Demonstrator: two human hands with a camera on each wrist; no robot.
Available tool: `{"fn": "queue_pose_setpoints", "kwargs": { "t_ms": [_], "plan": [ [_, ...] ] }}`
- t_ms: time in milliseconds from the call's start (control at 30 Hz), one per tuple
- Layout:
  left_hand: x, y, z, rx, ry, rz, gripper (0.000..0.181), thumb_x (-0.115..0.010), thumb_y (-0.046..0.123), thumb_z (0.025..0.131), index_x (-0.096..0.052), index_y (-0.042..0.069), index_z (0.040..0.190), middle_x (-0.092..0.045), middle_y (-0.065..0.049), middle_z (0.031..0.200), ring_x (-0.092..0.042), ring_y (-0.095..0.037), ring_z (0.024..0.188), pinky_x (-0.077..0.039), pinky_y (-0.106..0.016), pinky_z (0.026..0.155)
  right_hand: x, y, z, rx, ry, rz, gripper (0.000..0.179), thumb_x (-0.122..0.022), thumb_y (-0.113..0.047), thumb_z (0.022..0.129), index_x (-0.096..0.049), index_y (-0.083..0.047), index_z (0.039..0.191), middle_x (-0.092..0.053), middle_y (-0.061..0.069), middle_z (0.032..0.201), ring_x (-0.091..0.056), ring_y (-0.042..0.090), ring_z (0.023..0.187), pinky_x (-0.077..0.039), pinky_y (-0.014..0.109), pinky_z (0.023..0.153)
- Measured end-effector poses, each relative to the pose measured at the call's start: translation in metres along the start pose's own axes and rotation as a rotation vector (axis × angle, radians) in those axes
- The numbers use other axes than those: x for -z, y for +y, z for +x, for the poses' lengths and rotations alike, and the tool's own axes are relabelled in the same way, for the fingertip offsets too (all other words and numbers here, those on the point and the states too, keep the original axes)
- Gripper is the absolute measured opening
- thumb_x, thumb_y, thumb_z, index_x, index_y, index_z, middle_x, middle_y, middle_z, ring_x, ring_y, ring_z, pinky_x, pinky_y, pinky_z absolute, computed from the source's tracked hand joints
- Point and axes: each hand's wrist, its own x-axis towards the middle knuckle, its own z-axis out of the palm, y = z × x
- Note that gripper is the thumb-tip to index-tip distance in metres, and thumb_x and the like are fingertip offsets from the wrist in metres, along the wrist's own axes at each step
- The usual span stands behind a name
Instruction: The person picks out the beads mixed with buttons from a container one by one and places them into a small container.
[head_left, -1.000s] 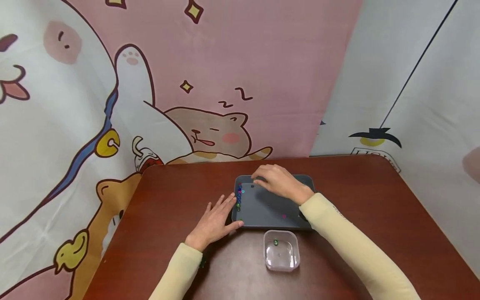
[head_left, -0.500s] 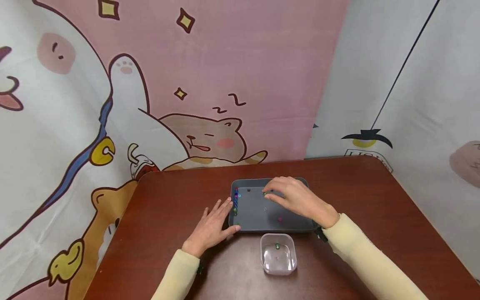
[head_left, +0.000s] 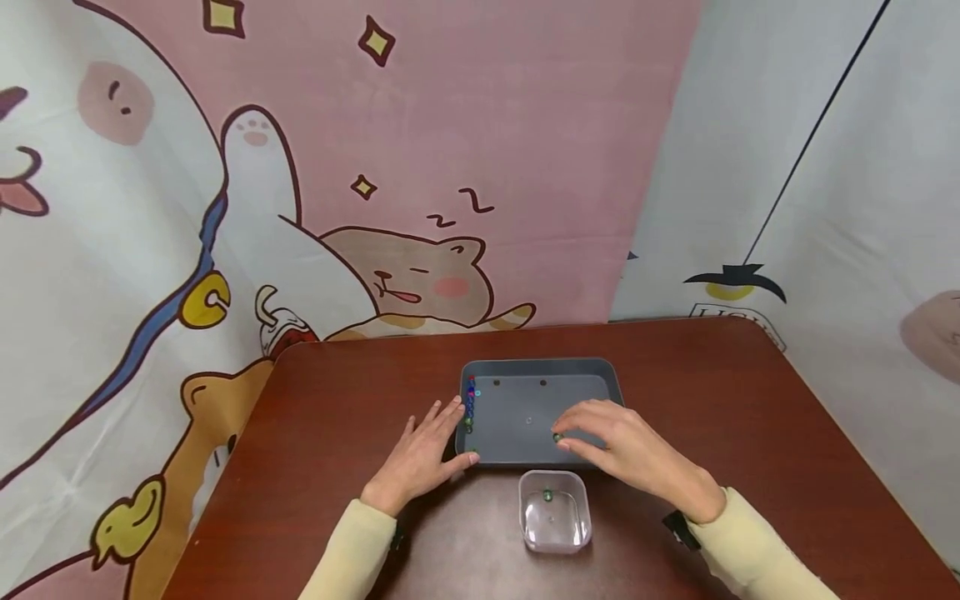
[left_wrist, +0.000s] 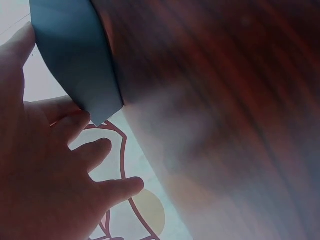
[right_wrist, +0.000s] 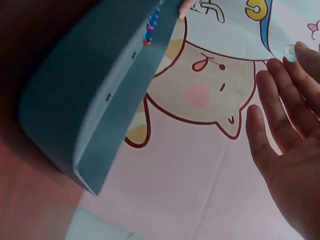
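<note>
My right hand (head_left: 626,446) pinches a small greenish glass marble (head_left: 557,437) between thumb and fingertips, over the front right part of the grey tray (head_left: 510,433). In the right wrist view the clear marble (right_wrist: 290,53) shows at the thumb tip. My left hand (head_left: 420,458) lies with spread, straight fingers against the tray's left side; the left wrist view has its fingers (left_wrist: 122,190) beside the tray wall (left_wrist: 80,55). A row of small blue, red and green beads (head_left: 470,406) runs along the tray's left inner side.
In front of the tray stands a clear plastic box (head_left: 555,546) with one green marble (head_left: 547,495) inside. Two small dark marks (head_left: 543,383) show near the tray's back wall. A patterned cloth (head_left: 570,167) hangs behind the brown table (head_left: 360,375).
My right hand has moved from the tray's back toward its front right, with the marble between its fingertips. It now covers the spot where a pink ring showed. My left hand stays put.
</note>
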Motion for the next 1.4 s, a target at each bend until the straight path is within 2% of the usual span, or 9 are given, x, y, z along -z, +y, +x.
{"fn": "queue_pose_setpoints", "kwargs": {
  "t_ms": [133, 367, 500, 633, 733, 867, 1067, 1200, 1400],
  "plan": [
    [0.001, 0.000, 0.001, -0.004, -0.004, 0.002, 0.089, -0.057, 0.068, 0.097, -0.033, 0.015, 0.164, -0.023, 0.002, 0.171, -0.021, -0.031, 0.157, -0.020, -0.068, 0.119, -0.006, -0.005, -0.013, 0.035, 0.009, 0.039, 0.024, -0.081, -0.015, 0.092, -0.074, -0.027, 0.112, -0.069, -0.016, 0.112, -0.066, 0.007, 0.102, -0.051, 0.022, 0.089],
    [0.000, 0.001, 0.001, -0.003, 0.005, -0.004, 0.088, -0.058, 0.066, 0.097, -0.034, 0.014, 0.164, -0.024, 0.000, 0.171, -0.022, -0.032, 0.157, -0.021, -0.069, 0.118, -0.014, -0.013, -0.031, 0.040, -0.015, 0.067, 0.017, -0.076, -0.019, 0.096, -0.075, -0.024, 0.112, -0.069, -0.015, 0.115, -0.066, 0.007, 0.105, -0.046, 0.016, 0.094],
    [-0.002, 0.002, 0.000, 0.001, 0.006, -0.023, 0.087, -0.060, 0.064, 0.097, -0.034, 0.013, 0.164, -0.024, 0.000, 0.171, -0.022, -0.034, 0.156, -0.020, -0.070, 0.118, -0.018, -0.014, -0.039, 0.078, -0.007, 0.064, 0.016, -0.075, -0.020, 0.097, -0.074, -0.025, 0.113, -0.070, -0.014, 0.115, -0.066, 0.007, 0.104, -0.047, 0.018, 0.094],
    [-0.004, 0.003, -0.001, -0.002, 0.002, -0.021, 0.088, -0.059, 0.065, 0.098, -0.033, 0.013, 0.164, -0.023, -0.001, 0.171, -0.023, -0.034, 0.156, -0.020, -0.069, 0.118, -0.022, -0.013, -0.044, 0.121, -0.001, 0.055, 0.019, -0.079, -0.019, 0.093, -0.074, -0.025, 0.111, -0.070, -0.014, 0.113, -0.066, 0.007, 0.104, -0.048, 0.020, 0.095],
    [-0.004, 0.003, 0.000, -0.006, 0.000, -0.019, 0.088, -0.059, 0.065, 0.097, -0.033, 0.013, 0.164, -0.024, -0.001, 0.171, -0.023, -0.034, 0.156, -0.021, -0.069, 0.118, -0.026, -0.013, -0.047, 0.130, -0.011, 0.046, 0.021, -0.082, -0.020, 0.091, -0.074, -0.025, 0.109, -0.070, -0.014, 0.112, -0.066, 0.006, 0.104, -0.047, 0.021, 0.095],
    [-0.002, 0.001, 0.001, -0.011, 0.000, -0.014, 0.089, -0.060, 0.065, 0.097, -0.033, 0.012, 0.164, -0.023, -0.001, 0.171, -0.023, -0.033, 0.156, -0.021, -0.070, 0.118, -0.030, -0.013, -0.050, 0.138, -0.032, 0.037, 0.019, -0.081, -0.022, 0.092, -0.074, -0.025, 0.109, -0.070, -0.014, 0.111, -0.066, 0.006, 0.103, -0.046, 0.022, 0.095],
    [0.003, 0.001, 0.001, -0.023, 0.006, -0.013, 0.089, -0.060, 0.064, 0.098, -0.032, 0.011, 0.164, -0.024, -0.003, 0.171, -0.023, -0.034, 0.156, -0.021, -0.069, 0.118, -0.034, -0.013, -0.050, 0.127, -0.047, 0.040, 0.025, -0.084, -0.021, 0.089, -0.074, -0.025, 0.111, -0.070, -0.014, 0.112, -0.066, 0.006, 0.103, -0.046, 0.022, 0.096],
    [0.000, 0.001, 0.000, -0.023, -0.001, -0.035, 0.089, -0.059, 0.063, 0.099, -0.028, 0.012, 0.165, -0.022, -0.003, 0.172, -0.021, -0.031, 0.157, -0.020, -0.068, 0.119, -0.030, -0.013, -0.049, 0.101, -0.045, 0.045, 0.028, -0.085, -0.021, 0.087, -0.074, -0.026, 0.113, -0.071, -0.015, 0.112, -0.066, 0.006, 0.103, -0.045, 0.020, 0.096],
    [0.001, 0.002, 0.001, -0.022, -0.002, -0.046, 0.094, -0.058, 0.064, 0.098, -0.021, 0.012, 0.167, -0.019, -0.004, 0.172, -0.017, -0.028, 0.158, -0.018, -0.066, 0.121, -0.020, -0.010, -0.041, 0.038, -0.045, 0.026, 0.024, -0.081, -0.023, 0.093, -0.074, -0.028, 0.115, -0.070, -0.016, 0.114, -0.066, 0.006, 0.104, -0.049, 0.022, 0.093]
  ]
}}
